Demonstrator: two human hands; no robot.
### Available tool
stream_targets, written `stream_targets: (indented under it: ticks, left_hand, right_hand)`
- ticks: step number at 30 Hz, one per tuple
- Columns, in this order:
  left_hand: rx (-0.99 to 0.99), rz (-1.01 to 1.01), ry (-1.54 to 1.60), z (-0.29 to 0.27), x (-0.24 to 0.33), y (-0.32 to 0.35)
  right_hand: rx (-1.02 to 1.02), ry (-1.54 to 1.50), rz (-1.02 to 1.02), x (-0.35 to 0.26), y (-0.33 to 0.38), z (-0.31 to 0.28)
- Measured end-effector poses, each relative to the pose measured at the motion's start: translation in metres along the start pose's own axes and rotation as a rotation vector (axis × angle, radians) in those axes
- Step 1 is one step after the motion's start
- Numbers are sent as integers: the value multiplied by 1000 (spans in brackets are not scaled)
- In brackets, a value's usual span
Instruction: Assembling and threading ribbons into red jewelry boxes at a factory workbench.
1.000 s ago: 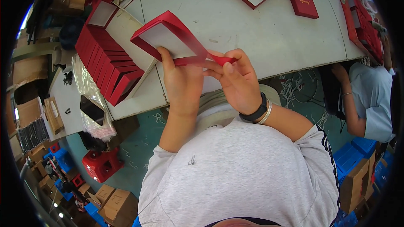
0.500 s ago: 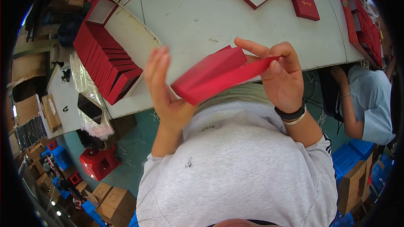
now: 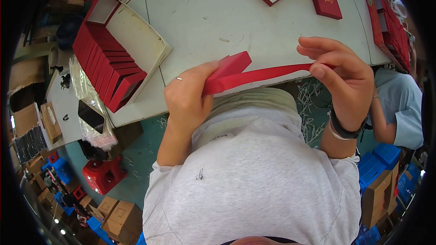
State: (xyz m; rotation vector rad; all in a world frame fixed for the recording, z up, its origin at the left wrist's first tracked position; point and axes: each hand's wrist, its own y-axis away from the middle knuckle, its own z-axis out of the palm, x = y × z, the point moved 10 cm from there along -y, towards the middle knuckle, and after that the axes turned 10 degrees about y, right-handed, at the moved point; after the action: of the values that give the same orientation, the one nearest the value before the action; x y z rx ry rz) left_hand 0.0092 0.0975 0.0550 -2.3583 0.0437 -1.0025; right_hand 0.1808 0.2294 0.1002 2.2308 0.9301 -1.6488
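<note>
Flat red card box piece (image 3: 245, 73), light, stiff-ish, bends easily; L hand (image 3: 188, 97) fingers wrapped on thick end, R hand (image 3: 345, 79) fingers pinch thin end, above white table (image 3: 254, 22).

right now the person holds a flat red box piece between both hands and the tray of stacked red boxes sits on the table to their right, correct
Not quite. The head view shows the tray of stacked red boxes on the table to the person's left, not right. The flat red box piece is indeed held between the left hand and right hand.
</note>
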Motion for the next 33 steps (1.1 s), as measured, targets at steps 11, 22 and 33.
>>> stream_targets:
  ticks: [11, 22, 33]
  left_hand:
    - [123, 119, 194, -13, 21, -2]
    - [29, 104, -241, -1, 13, -5]
    - [-174, -97, -382, 22, -12, -10]
  right_hand:
    - [-153, -71, 151, 42, -20, 26]
    - [-104, -1, 78, 33, -23, 2]
    - [-101, 333, -124, -30, -12, 2]
